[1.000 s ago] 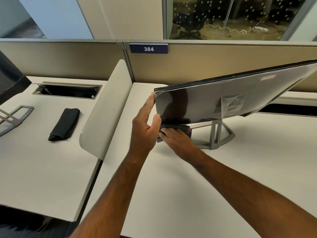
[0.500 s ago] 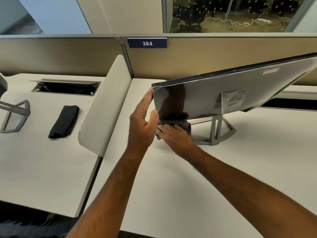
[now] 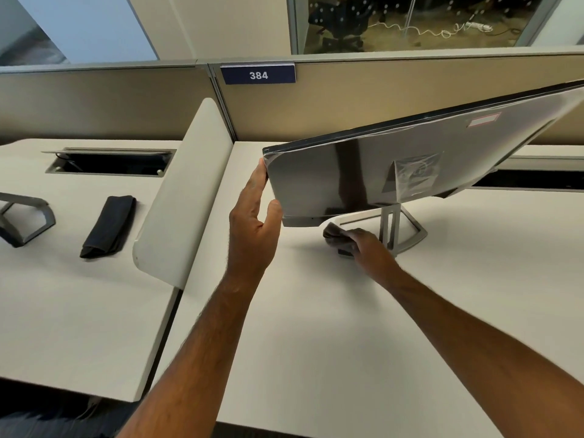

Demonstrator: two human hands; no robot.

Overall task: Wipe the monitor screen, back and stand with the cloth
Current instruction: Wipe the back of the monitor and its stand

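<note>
**While one hand steadies the panel, the other works the cloth at the stand**

While the pale bench fills the foreground under both forearms, the action sits further in. Nearest, the left hand grips the left edge of the monitor, fingers straight up along the side and thumb pressed on the lower corner; this seems meant to brace the tilted panel so it does not swing. Just beyond, to the right, the right hand is curled round a bunched dark cloth, held low under the monitor's bottom edge and beside the grey stand, probably to wipe its base. Whether the cloth touches the stand I cannot tell. The monitor leans sharply, its film-covered face turned toward the camera, which opens room below for the wiping hand.

Further left, past a curved divider, a folded dark cloth lies on the neighbouring bench, near another stand. Behind, a partition carries a plate reading 384.
</note>
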